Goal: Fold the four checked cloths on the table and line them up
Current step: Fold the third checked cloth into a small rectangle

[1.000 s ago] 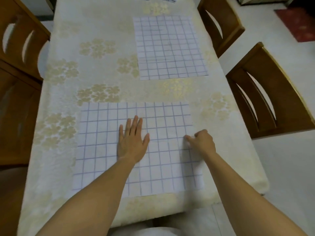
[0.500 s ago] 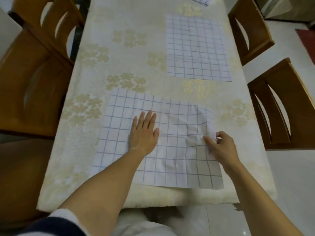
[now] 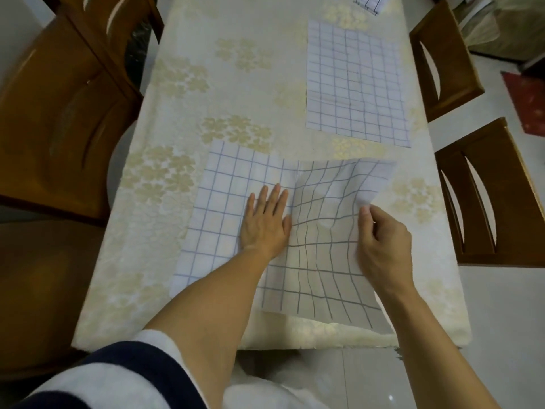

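Observation:
The near checked cloth (image 3: 224, 208), white with a thin blue grid, lies on the table close to me. My left hand (image 3: 265, 222) presses flat on its middle with straight fingers. My right hand (image 3: 383, 246) pinches the cloth's right edge and holds that half lifted off the table, so it bulges and wrinkles. A second checked cloth (image 3: 356, 84) lies flat farther away on the right. Two more checked cloths (image 3: 368, 2) show only their near corners at the top edge.
The table (image 3: 206, 84) wears a cream cloth with gold flowers. Wooden chairs stand on the left (image 3: 65, 113) and on the right (image 3: 489, 202), with another (image 3: 442, 60) farther back. The table's front edge is just below the near cloth.
My right hand has taken the near cloth's right edge and raised it, so the right half now stands off the table. My left hand stays pressed on the middle. The view shifted left.

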The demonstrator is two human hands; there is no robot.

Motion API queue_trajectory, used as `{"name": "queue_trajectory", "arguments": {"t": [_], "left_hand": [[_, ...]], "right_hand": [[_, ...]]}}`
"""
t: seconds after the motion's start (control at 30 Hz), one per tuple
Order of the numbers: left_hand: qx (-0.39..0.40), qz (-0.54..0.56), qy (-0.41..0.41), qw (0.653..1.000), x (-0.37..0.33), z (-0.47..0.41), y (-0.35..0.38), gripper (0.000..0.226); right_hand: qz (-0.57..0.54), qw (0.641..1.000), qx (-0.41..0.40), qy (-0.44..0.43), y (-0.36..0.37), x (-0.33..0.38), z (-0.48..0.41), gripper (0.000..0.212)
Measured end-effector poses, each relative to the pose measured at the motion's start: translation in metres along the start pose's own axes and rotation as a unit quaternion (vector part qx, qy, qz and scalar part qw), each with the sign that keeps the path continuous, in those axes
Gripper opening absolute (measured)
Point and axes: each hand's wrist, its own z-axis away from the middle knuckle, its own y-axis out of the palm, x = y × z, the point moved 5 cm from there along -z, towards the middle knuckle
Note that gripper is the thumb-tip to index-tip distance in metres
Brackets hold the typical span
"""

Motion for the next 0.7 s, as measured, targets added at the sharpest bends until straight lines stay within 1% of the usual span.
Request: {"name": "queue_trajectory", "arguments": {"t": [0.17,0.27,0.37,0.4,0.47,0.5,0.53,0.57,0.6,0.63,0.7], "left_hand": [[-0.014,-0.003,0.005,1.0,0.001,0.0,0.005,0.068],[-0.02,0.0,0.015,1.0,0.002,0.0,0.005,0.069],[-0.008,0.009,0.018,1.0,0.0,-0.003,0.006,0.073],[-0.002,0.017,0.017,1.0,0.001,-0.004,0.006,0.079],[0.007,0.081,-0.006,0.997,0.008,-0.005,0.01,0.096],[0.032,0.141,-0.026,0.989,0.013,-0.008,0.014,0.104],[0.055,0.211,-0.052,0.975,0.018,-0.013,0.013,0.108],[0.07,0.313,-0.094,0.942,0.024,-0.012,0.012,0.104],[0.109,0.424,-0.141,0.888,0.028,-0.009,0.002,0.088],[0.129,0.5,-0.157,0.842,0.031,-0.012,-0.011,0.071],[0.075,0.545,-0.176,0.817,0.057,-0.008,-0.05,0.057]], "right_hand": [[0.033,0.998,0.0,-0.06,0.025,0.036,0.002,0.038],[0.033,0.998,0.0,-0.058,0.043,0.051,0.002,0.031],[0.022,0.998,0.023,-0.061,0.065,0.068,0.002,0.035],[0.019,0.998,0.031,-0.055,0.072,0.071,0.001,0.036],[0.024,0.998,0.039,-0.039,0.086,0.072,-0.001,0.038],[0.027,0.998,0.042,-0.032,0.091,0.072,-0.002,0.038],[0.028,0.998,0.046,-0.026,0.095,0.073,-0.002,0.038],[0.032,0.998,0.053,-0.021,0.099,0.074,-0.001,0.036],[0.037,0.997,0.061,-0.017,0.103,0.074,0.0,0.035],[0.039,0.997,0.067,-0.014,0.107,0.074,0.001,0.036],[0.038,0.996,0.078,-0.012,0.114,0.073,0.002,0.04]]}}
